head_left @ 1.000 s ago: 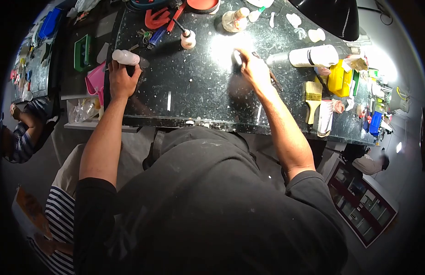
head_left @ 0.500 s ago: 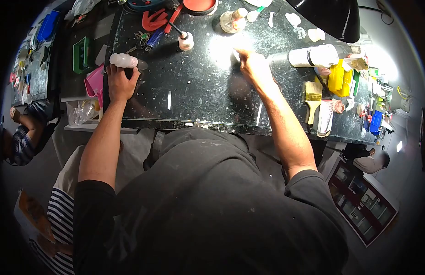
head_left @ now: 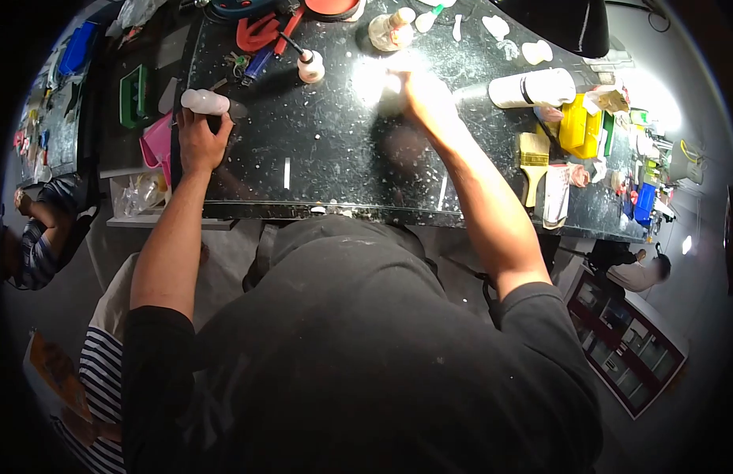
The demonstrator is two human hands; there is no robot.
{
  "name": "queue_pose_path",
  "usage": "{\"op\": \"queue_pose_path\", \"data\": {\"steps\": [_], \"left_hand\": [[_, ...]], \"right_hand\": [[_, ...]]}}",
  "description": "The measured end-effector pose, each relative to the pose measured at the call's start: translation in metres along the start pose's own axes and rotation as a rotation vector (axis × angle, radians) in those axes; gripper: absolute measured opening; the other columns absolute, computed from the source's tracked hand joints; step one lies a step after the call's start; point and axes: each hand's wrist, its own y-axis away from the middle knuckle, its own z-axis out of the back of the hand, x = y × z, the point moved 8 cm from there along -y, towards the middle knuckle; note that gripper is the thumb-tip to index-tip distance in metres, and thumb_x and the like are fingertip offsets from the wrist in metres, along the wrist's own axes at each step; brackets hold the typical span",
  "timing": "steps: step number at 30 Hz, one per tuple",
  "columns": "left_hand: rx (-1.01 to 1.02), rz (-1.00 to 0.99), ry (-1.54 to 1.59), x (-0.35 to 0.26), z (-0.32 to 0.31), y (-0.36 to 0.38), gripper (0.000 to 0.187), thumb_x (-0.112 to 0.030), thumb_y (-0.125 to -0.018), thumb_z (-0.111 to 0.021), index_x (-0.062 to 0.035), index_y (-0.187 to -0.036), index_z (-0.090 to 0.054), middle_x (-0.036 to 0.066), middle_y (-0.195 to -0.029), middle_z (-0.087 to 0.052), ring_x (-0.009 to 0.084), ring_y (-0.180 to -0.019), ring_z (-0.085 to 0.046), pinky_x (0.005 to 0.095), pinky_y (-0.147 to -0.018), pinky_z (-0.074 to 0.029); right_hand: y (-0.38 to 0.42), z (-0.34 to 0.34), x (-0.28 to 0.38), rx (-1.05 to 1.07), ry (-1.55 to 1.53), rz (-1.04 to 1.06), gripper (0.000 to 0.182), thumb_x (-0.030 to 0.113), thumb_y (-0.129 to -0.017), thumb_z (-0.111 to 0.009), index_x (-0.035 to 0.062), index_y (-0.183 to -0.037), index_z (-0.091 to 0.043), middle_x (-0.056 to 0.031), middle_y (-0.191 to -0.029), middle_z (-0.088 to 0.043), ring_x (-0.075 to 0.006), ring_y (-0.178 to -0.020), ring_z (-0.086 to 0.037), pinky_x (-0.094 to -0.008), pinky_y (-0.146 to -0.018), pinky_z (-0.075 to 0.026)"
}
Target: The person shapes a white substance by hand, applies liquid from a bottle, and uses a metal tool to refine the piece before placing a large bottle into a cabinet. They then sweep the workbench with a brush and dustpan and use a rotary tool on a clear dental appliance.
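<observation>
Both hands are out over the dark, speckled bench (head_left: 335, 170). Left hand (head_left: 197, 142) rests near the bench's left edge, fingertips touching a pale rounded piece (head_left: 204, 101) lying just beyond them. Right hand (head_left: 422, 99) reaches into the lamp's glare at the middle; whether it holds anything cannot be told. A yellow-bristled brush (head_left: 532, 158) lies well to its right, beside a white roll (head_left: 532, 88).
</observation>
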Motion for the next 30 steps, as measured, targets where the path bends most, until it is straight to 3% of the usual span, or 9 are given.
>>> {"op": "queue_pose_path", "data": {"steps": [5, 8, 13, 17, 20, 25, 27, 28, 30], "left_hand": [[-0.044, 0.033, 0.042, -0.002, 0.006, 0.0, 0.042, -0.027, -0.084, -0.068, -0.0037, -0.116, -0.058, 0.021, -0.116, -0.053, 0.0447, -0.111, -0.049, 0.0527, -0.096, -0.042], [0.0, 0.001, 0.005, -0.001, 0.002, -0.001, 0.046, -0.028, -0.082, -0.069, -0.0034, -0.119, -0.057, 0.021, -0.118, -0.052, 0.0441, -0.112, -0.049, 0.052, -0.096, -0.044], [-0.022, 0.043, 0.045, -0.002, 0.005, 0.0, 0.044, -0.028, -0.083, -0.068, -0.0023, -0.117, -0.057, 0.021, -0.117, -0.052, 0.0437, -0.11, -0.05, 0.052, -0.098, -0.042], [-0.025, 0.004, -0.018, 0.001, 0.0, 0.001, 0.046, -0.03, -0.083, -0.068, -0.0032, -0.119, -0.057, 0.021, -0.118, -0.052, 0.0426, -0.11, -0.05, 0.0508, -0.096, -0.045], [-0.024, 0.058, 0.06, -0.002, 0.007, 0.0, 0.045, -0.029, -0.083, -0.068, -0.0032, -0.118, -0.057, 0.021, -0.118, -0.052, 0.0428, -0.11, -0.05, 0.0513, -0.096, -0.043], [0.0, 0.025, 0.048, 0.0, 0.002, 0.0, 0.044, -0.028, -0.082, -0.068, -0.0043, -0.117, -0.058, 0.021, -0.121, -0.051, 0.043, -0.111, -0.049, 0.0509, -0.097, -0.044], [-0.027, 0.046, 0.049, 0.003, 0.003, 0.0, 0.044, -0.029, -0.083, -0.068, -0.0042, -0.117, -0.058, 0.021, -0.122, -0.051, 0.0431, -0.113, -0.049, 0.0509, -0.099, -0.043], [-0.017, 0.061, 0.082, 0.003, 0.004, 0.001, 0.044, -0.029, -0.083, -0.068, -0.0042, -0.117, -0.058, 0.021, -0.122, -0.051, 0.0433, -0.114, -0.049, 0.0508, -0.1, -0.042], [0.005, 0.076, 0.079, 0.005, -0.001, 0.003, 0.045, -0.029, -0.083, -0.068, -0.0035, -0.118, -0.057, 0.021, -0.121, -0.051, 0.0431, -0.113, -0.049, 0.0508, -0.1, -0.042]], "right_hand": [[-0.022, -0.009, -0.006, 0.042, 0.015, 0.101, 0.018, 0.002, -0.072, -0.059, 0.0058, -0.084, -0.072, -0.0188, -0.082, -0.068, -0.0364, -0.082, -0.066, -0.0444, -0.076, -0.053], [-0.021, -0.021, -0.019, 0.123, 0.249, -0.076, 0.02, 0.002, -0.072, -0.059, 0.0069, -0.085, -0.073, -0.0188, -0.082, -0.068, -0.0365, -0.082, -0.066, -0.0441, -0.076, -0.053], [-0.028, -0.022, -0.014, 0.057, 0.112, 0.022, 0.02, 0.004, -0.073, -0.06, 0.0083, -0.087, -0.074, -0.0197, -0.083, -0.068, -0.0372, -0.08, -0.066, -0.0441, -0.076, -0.053], [-0.03, -0.032, -0.011, 0.161, 0.163, -0.01, 0.022, 0.003, -0.074, -0.061, 0.0084, -0.09, -0.074, -0.0199, -0.085, -0.068, -0.0368, -0.083, -0.066, -0.0436, -0.078, -0.053], [-0.024, -0.004, 0.008, 0.131, 0.025, 0.075, 0.024, 0.002, -0.075, -0.06, 0.0083, -0.094, -0.073, -0.0191, -0.087, -0.068, -0.037, -0.085, -0.066, -0.0435, -0.08, -0.053], [-0.03, 0.004, 0.005, 0.09, 0.123, 0.019, 0.028, 0.003, -0.076, -0.061, 0.0108, -0.101, -0.073, -0.0191, -0.091, -0.069, -0.0357, -0.086, -0.067, -0.0428, -0.08, -0.054], [-0.034, -0.009, 0.004, 0.415, 0.224, -0.037, 0.028, 0.011, -0.085, -0.053, 0.0091, -0.106, -0.071, -0.0215, -0.096, -0.069, -0.0366, -0.09, -0.068, -0.0446, -0.081, -0.054], [-0.034, -0.011, 0.001, 0.431, 0.157, -0.022, 0.03, 0.011, -0.086, -0.051, 0.0108, -0.109, -0.071, -0.0219, -0.093, -0.069, -0.0377, -0.088, -0.068, -0.0453, -0.079, -0.054], [-0.032, -0.013, -0.01, 0.44, 0.212, -0.181, 0.038, 0.002, -0.074, -0.059, 0.0142, -0.107, -0.073, -0.019, -0.094, -0.069, -0.0354, -0.089, -0.067, -0.0422, -0.081, -0.054]]}}
